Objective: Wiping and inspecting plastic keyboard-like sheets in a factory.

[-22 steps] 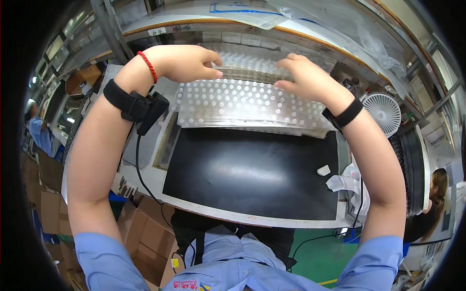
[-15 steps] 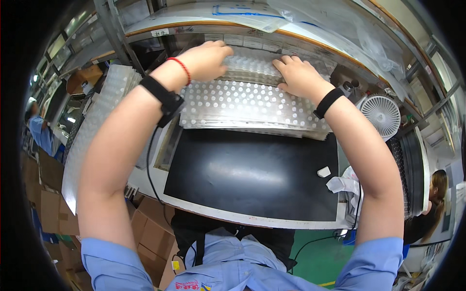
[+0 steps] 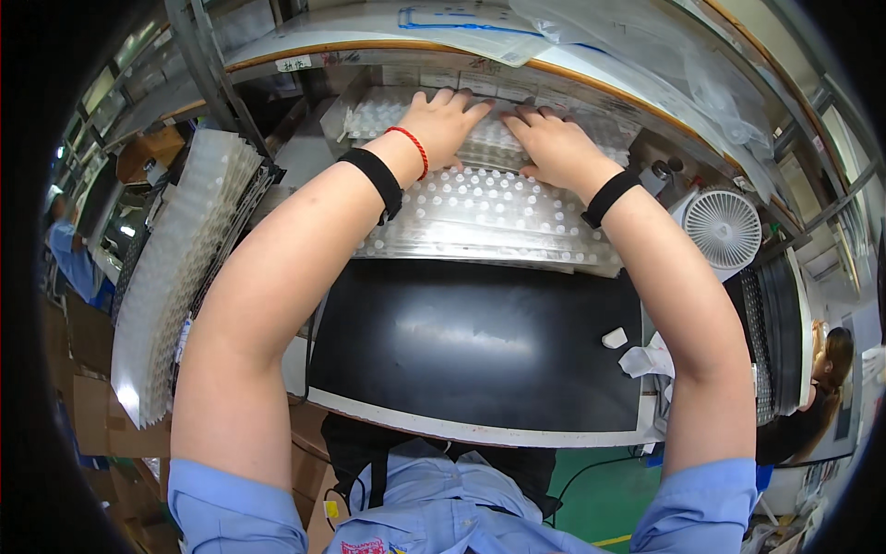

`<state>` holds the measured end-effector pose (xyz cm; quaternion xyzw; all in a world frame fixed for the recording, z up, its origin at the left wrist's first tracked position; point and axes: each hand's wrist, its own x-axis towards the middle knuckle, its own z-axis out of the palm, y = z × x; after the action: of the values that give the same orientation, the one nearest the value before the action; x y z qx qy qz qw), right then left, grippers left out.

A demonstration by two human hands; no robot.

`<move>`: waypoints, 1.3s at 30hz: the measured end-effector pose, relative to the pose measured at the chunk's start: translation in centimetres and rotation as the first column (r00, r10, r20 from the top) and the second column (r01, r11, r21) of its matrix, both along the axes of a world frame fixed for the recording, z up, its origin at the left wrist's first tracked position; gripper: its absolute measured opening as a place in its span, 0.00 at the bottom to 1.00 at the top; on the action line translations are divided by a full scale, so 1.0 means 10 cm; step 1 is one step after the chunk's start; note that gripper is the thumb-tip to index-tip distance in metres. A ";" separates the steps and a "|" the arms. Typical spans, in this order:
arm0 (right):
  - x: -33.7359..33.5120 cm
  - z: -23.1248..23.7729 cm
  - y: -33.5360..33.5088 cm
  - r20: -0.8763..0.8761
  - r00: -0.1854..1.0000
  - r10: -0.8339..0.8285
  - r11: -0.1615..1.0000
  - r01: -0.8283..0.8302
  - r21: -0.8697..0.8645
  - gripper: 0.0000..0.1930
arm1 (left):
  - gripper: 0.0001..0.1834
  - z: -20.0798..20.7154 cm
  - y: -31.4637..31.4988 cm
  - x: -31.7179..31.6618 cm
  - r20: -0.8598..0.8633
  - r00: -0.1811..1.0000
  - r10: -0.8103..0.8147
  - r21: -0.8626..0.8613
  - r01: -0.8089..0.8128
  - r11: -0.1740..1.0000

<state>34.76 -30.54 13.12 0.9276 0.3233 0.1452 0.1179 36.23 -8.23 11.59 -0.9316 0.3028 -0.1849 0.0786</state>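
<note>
At the back of the bench, a stack of clear plastic sheets with rows of round whitish dots [image 3: 503, 208] lies in front of a second, similar dotted stack [image 3: 374, 118]. My left hand [image 3: 439, 131] is on the back stack, fingers stretched forward and spread, its thumb near the stack's close edge. Beside it, my right hand [image 3: 556, 148] also lies on the back stack with fingers extended and thumb pointing inward. Only a short gap separates the two hands. Neither hand visibly grips a sheet.
A black mat [image 3: 471, 351] covers the near bench, with a small white block [image 3: 614, 338] and a crumpled white cloth [image 3: 649, 358] at its right. More dotted sheets [image 3: 189, 258] lean at the left. A white fan [image 3: 722, 229] stands at right. Overhead runs a shelf [image 3: 369, 42].
My left hand has moved right from the left part of the back stack toward its middle. My right hand has shifted slightly left. The front stack sits a little nearer in the picture.
</note>
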 end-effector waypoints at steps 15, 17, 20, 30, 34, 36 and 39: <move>0.00 -0.08 0.06 0.095 0.995 0.013 1.000 -0.013 -0.007 0.48 | 0.60 -0.06 -0.10 0.01 0.120 0.991 0.064 0.061 -0.071 0.996; 0.00 -0.07 0.10 0.109 0.994 0.004 1.000 -0.004 -0.003 0.48 | 0.57 -0.06 -0.07 0.01 0.171 0.985 0.030 0.031 -0.035 0.999; 0.04 -0.06 0.05 0.134 0.991 -0.005 0.999 -0.001 0.044 0.47 | 0.54 0.00 -0.02 -0.02 0.129 0.991 0.023 -0.059 -0.016 0.998; 0.04 0.01 0.02 0.124 0.992 -0.037 0.994 0.024 0.104 0.44 | 0.56 -0.08 -0.02 -0.03 0.159 0.987 -0.010 -0.055 0.019 0.998; 0.00 0.07 0.05 0.084 0.994 -0.065 0.993 0.056 0.106 0.44 | 0.57 -0.09 -0.06 -0.01 0.160 0.987 0.033 -0.044 -0.026 0.999; -0.01 0.08 0.05 0.075 0.993 -0.090 0.989 0.081 0.124 0.43 | 0.58 -0.09 -0.07 -0.01 0.169 0.985 0.036 -0.031 -0.032 0.999; 0.00 0.07 0.03 0.076 0.991 -0.106 0.988 0.096 0.124 0.42 | 0.56 -0.09 -0.08 -0.01 0.147 0.988 0.050 -0.057 -0.042 0.998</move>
<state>34.74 -30.20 13.77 0.9415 0.2612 0.1962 0.0826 36.13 -9.01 10.66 -0.9238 0.2696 -0.2597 0.0802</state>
